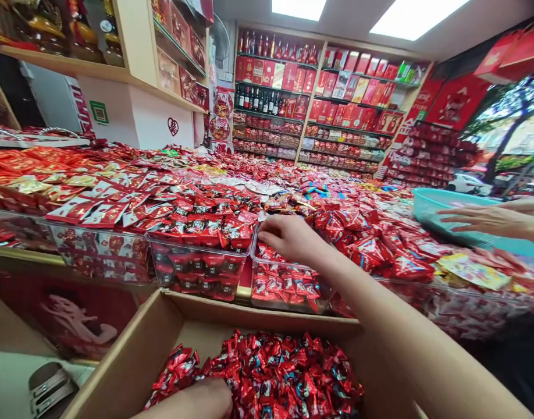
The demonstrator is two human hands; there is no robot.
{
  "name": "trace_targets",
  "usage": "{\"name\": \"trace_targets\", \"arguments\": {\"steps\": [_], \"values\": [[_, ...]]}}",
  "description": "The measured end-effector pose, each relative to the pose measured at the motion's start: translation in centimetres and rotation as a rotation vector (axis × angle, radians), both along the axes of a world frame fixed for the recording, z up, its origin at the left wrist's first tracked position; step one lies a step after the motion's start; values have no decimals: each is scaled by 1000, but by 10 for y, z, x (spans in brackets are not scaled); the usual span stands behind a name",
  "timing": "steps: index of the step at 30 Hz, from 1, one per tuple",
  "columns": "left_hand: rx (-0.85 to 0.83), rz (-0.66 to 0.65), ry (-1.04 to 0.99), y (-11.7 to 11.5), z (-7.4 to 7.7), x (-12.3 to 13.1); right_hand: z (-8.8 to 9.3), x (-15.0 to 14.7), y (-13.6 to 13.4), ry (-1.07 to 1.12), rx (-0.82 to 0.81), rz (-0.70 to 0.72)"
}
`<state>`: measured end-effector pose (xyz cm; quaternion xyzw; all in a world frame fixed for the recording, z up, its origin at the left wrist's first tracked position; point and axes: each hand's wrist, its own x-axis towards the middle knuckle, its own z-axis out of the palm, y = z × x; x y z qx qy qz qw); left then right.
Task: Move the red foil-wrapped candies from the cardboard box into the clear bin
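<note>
My right hand (287,235) is over the back part of a clear plastic bin (288,269) of small red wrapped candies. Its fingers are curled, and anything inside them is hidden. My left hand (208,396) is low in an open cardboard box (127,355), among a heap of shiny red wrapped candies (284,372). Those fingers cannot be seen under the wrist and the candies. Just left of my right hand stands another clear bin (201,270) of dark and red packets, piled above its rim.
At the right, another person's hands (480,218) are by a turquoise basin (428,201). Heaps of packaged sweets cover the display counter. Shelves of bottles and red boxes (276,75) line the back wall. A sandal (51,387) shows on the floor at lower left.
</note>
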<state>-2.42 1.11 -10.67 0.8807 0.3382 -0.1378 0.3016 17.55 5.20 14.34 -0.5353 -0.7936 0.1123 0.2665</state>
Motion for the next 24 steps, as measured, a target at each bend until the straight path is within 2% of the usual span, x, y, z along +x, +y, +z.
{"name": "trace_targets", "arguments": {"steps": [1,2,3,5,7,9,10,12,16,20,24], "values": [[-4,26,1,0,9,1,-5,-4,-22,26,170,27],[-63,47,-29,0,19,3,-16,-7,-44,67,263,59],[-156,74,-106,0,28,5,-31,-9,-65,105,274,75],[-383,164,-278,-4,44,13,-74,-11,-99,85,152,137],[-587,300,-522,-11,55,22,-120,-11,-118,97,-76,191],[-673,463,-727,-20,61,31,-156,-11,-124,178,-287,224],[-679,534,-784,-24,62,34,-167,-11,-125,224,-364,243],[-693,656,-815,-31,64,38,-178,-12,-125,295,-442,268],[-839,789,-767,-37,73,39,-179,-16,-129,364,-436,195],[-873,797,-811,-42,81,39,-188,-18,-133,414,-402,156],[-896,781,-915,-41,83,39,-194,-15,-129,505,-465,18]]}}
